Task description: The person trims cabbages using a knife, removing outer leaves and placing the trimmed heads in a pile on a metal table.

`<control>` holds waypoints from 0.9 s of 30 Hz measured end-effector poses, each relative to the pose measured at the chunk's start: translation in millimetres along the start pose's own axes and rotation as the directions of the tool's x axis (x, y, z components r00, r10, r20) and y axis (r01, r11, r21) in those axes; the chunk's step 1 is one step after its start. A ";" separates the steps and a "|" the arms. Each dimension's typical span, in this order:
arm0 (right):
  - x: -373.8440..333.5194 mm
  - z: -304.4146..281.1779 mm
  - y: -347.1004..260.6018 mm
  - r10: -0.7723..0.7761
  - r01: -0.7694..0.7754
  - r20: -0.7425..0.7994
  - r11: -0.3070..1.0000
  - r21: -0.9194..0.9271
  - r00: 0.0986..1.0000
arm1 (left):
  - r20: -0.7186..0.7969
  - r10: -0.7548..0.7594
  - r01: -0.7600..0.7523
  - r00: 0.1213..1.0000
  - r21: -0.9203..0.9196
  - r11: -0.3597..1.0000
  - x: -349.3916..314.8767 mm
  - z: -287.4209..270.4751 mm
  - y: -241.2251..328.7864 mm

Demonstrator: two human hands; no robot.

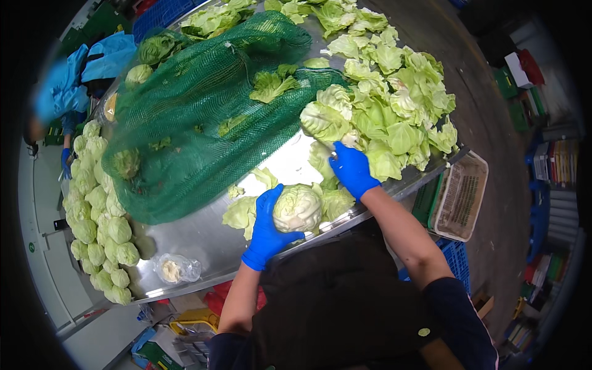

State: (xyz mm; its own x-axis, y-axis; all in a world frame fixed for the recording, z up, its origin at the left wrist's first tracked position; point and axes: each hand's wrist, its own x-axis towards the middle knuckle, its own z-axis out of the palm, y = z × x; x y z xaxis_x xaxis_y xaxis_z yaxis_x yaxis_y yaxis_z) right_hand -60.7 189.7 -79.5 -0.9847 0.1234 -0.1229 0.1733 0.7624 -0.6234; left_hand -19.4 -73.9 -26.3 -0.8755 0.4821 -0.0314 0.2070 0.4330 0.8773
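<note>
A pale green cabbage (298, 209) sits near the front edge of the steel table (203, 237). My left hand (269, 223), in a blue glove, wraps round its left side with the thumb along the near side. Up and to the right, my right hand (354, 168), gloved too, is closed. A small pale bit shows at its fingertips; what it holds is too small to name. Loose leaves (338, 205) lie beside the cabbage. Just beyond the right hand rests another leafy cabbage (325, 121), against a broad heap of stripped leaves (401, 117).
A large green mesh sack (203, 117) with some cabbages inside spreads across the table. Several cabbages (97, 216) are piled along the left edge. A clear plastic bag (177, 269) lies near the front. Beyond the right edge stands a dirty crate (459, 197). A co-worker's blue-gloved hand (66, 163) shows at left.
</note>
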 end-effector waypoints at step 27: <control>-4.1 -28.2 -20.7 -0.185 0.187 0.052 0.981 -0.052 0.981 | -0.261 -0.024 0.074 0.965 0.181 0.981 32.0 53.8 28.2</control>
State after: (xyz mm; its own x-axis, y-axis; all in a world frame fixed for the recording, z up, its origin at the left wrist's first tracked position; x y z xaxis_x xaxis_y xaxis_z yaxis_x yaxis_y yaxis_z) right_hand -60.7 191.3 -44.4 -0.9976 -0.0524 -0.0454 -0.0152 0.8042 -0.5942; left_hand -18.0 -5.3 -28.3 -0.9640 0.2555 0.0735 0.2174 0.5984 0.7711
